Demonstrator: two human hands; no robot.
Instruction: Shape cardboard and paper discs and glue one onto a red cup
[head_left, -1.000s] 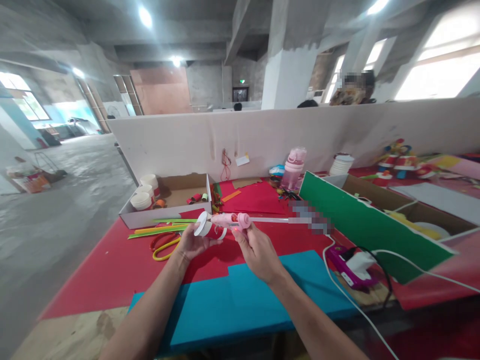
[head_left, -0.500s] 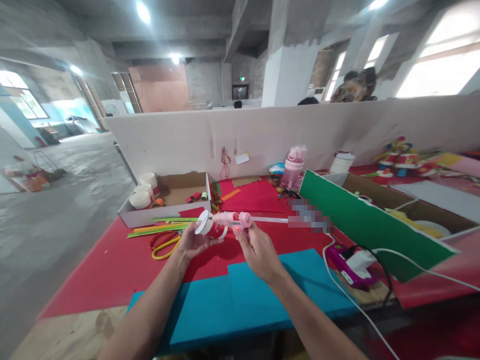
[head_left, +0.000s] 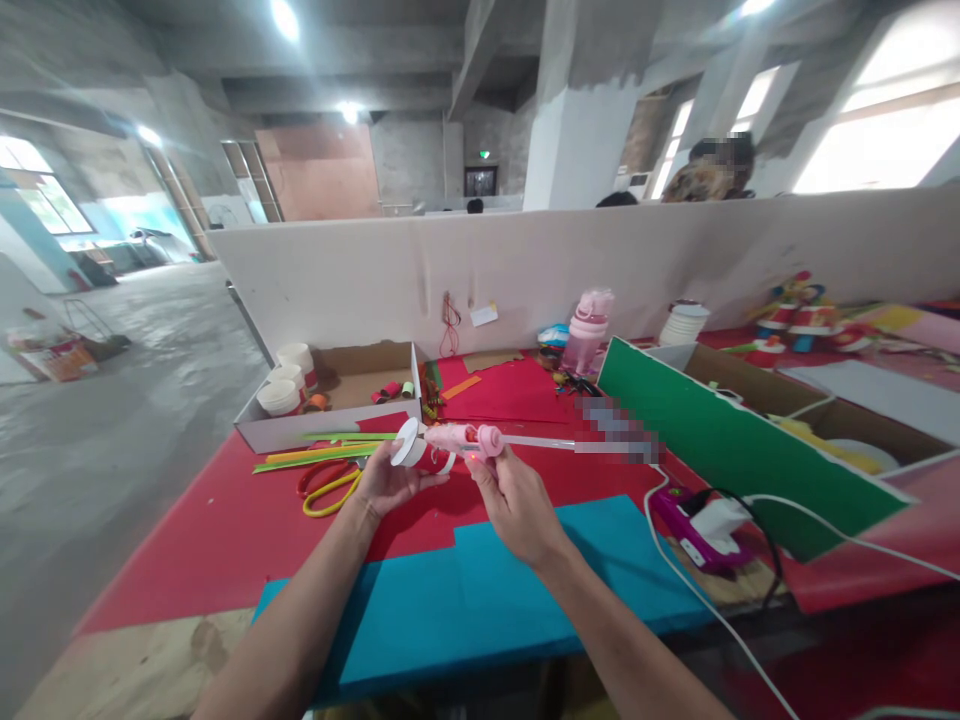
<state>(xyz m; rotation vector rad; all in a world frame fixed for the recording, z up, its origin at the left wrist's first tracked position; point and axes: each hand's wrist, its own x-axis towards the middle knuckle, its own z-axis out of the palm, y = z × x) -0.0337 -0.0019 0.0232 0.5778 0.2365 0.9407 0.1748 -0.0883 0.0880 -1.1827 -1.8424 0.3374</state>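
My left hand (head_left: 391, 486) is wrapped around a paper cup (head_left: 430, 458) with a red band, tilted on its side, a white disc at its left end. In my right hand (head_left: 517, 500) is a pink glue gun (head_left: 466, 440), a clear glue stick (head_left: 536, 441) poking out of its back. The nozzle points left and meets the white disc or sits just in front of it; I cannot tell which. Scissors (head_left: 334, 490) with yellow and red handles lie left of my left hand, beside green and yellow paper strips (head_left: 300, 456).
An open box (head_left: 330, 425) with paper cups and small rolls stands at the back left. A green-sided box (head_left: 720, 440) is on the right, near a purple power strip (head_left: 701, 540) with cables. Blue sheets (head_left: 480, 600) lie along the front edge. A pink bottle (head_left: 587, 335) stands behind.
Both hands, the paper cup and the glue gun keep nearly the same place. The whole view has shifted very slightly.
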